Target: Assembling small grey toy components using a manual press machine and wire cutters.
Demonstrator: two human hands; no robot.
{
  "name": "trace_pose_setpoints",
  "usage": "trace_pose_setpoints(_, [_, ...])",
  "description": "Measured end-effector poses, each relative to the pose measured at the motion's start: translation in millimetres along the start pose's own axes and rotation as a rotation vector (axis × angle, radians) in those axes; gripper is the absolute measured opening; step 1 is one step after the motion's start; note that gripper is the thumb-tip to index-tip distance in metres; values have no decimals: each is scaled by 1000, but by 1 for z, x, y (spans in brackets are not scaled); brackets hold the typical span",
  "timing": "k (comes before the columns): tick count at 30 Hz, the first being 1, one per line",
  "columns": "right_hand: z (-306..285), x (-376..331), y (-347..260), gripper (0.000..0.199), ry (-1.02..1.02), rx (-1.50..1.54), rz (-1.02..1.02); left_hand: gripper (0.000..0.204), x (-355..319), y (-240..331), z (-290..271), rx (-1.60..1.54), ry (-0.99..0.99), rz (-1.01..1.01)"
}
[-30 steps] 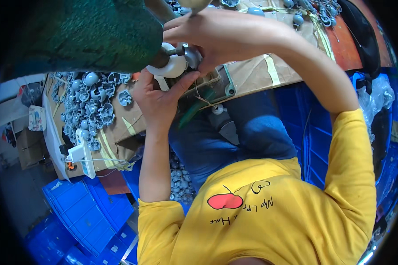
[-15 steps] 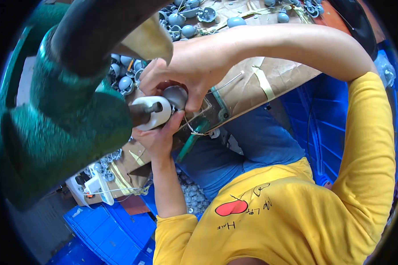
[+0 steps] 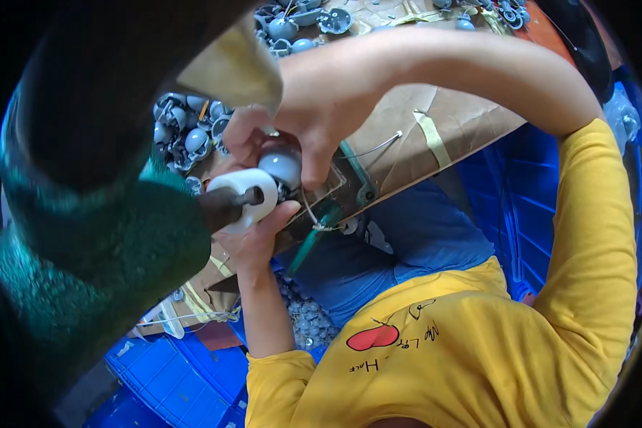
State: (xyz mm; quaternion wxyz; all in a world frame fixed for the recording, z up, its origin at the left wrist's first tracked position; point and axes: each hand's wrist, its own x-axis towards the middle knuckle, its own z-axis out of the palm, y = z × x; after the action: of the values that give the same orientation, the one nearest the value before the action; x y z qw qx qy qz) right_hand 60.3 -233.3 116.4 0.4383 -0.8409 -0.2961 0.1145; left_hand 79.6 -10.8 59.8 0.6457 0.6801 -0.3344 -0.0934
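A glossy grey ball-shaped plastic part (image 3: 279, 167) sits in my right hand (image 3: 310, 121), whose fingers and thumb curl round it from above. From below, my left hand (image 3: 253, 239) closes on the same part, its thumb at the lower edge; its other fingers are hidden behind a white rounded block (image 3: 255, 194). This block sits on the dark metal shaft (image 3: 228, 207) of a green machine (image 3: 100, 250), right beside the grey part. A thin pale cable (image 3: 310, 210) hangs below my right thumb, near a green bar (image 3: 314, 239).
Several grey ball-shaped parts (image 3: 196, 139) lie heaped behind my hands, with more at the far edge. Brown cardboard (image 3: 392, 143) covers the bench. Blue crates (image 3: 175, 374) stand low at left and on the right. The machine's dark upper arm (image 3: 100, 85) fills the upper left.
The grey part has turned in my hands, and its shiny dome now shows. The view has shifted, so the machine looms larger. Both hands remain beside the white block.
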Motion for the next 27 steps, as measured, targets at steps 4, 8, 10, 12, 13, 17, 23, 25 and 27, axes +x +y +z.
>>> trace_pose_setpoints(4, [-8, -8, -10, 47, -94, 107, 186, 58, -11, 6, 4, -58, 176, -14])
trace_pose_setpoints(8, [-12, -19, -41, 35, -257, 270, 564, 35, -45, 13, -15, 256, 311, -1])
trace_pose_setpoints(10, [1, -33, -31, 34, -169, 323, 468, 30, -55, 38, -1, 222, 135, 5])
trace_pose_setpoints(12, [26, -48, -26, 35, 4, 594, 453, 31, -66, 51, 26, 91, 172, -55])
trace_pose_setpoints(13, [46, -55, -21, 37, 77, 592, 361, 33, -67, 49, 40, 276, 128, 59])
trace_pose_setpoints(17, [113, -63, -20, 45, 493, 727, 153, 36, -76, 20, 44, 790, 134, 577])
trace_pose_setpoints(23, [127, -116, -17, 53, 705, 901, 237, 15, -140, 23, 29, 399, -69, 189])
trace_pose_setpoints(25, [121, -134, -21, 61, 759, 981, 285, 16, -164, 5, 36, 448, -199, 37])
trace_pose_setpoints(27, [125, -147, -20, 64, 820, 1004, 265, 20, -170, -15, 55, 514, -385, 42])
